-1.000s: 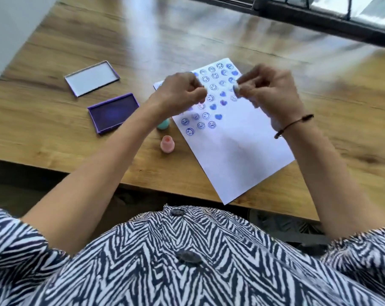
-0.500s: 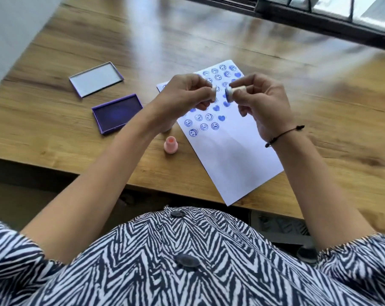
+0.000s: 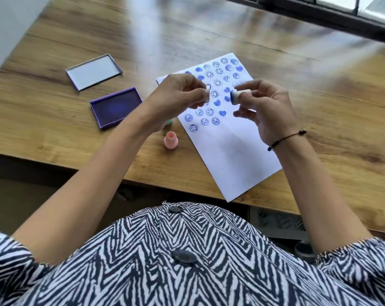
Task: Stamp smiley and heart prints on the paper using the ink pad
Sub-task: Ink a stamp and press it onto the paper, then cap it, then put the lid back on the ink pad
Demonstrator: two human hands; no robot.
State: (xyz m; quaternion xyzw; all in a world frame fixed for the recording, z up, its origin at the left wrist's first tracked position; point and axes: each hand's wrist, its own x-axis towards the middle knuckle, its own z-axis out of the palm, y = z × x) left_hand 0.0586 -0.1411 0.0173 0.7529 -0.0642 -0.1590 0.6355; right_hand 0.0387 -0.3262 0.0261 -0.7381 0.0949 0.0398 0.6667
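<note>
Above the white paper (image 3: 235,155), my right hand (image 3: 268,107) pinches a small white stamp (image 3: 240,96) on its side, its blue inked face pointing left. My left hand (image 3: 176,96) holds a small white cap (image 3: 207,94) a short gap away from the stamp. The paper's upper half carries several blue smiley and heart prints. The open purple ink pad (image 3: 116,108) lies left of the paper. A pink stamp (image 3: 171,140) stands upright near the paper's left edge, and a teal stamp (image 3: 168,122) is mostly hidden behind my left wrist.
The ink pad's lid (image 3: 94,71) lies upside down further back on the left. The wooden table (image 3: 319,129) has its front edge close to my body. A dark window frame (image 3: 319,21) runs along the far right.
My hands have pulled slightly apart: the cap in my left hand now sits off the stamp in my right, showing the stamp's blue face. The camera view has shifted a little.
</note>
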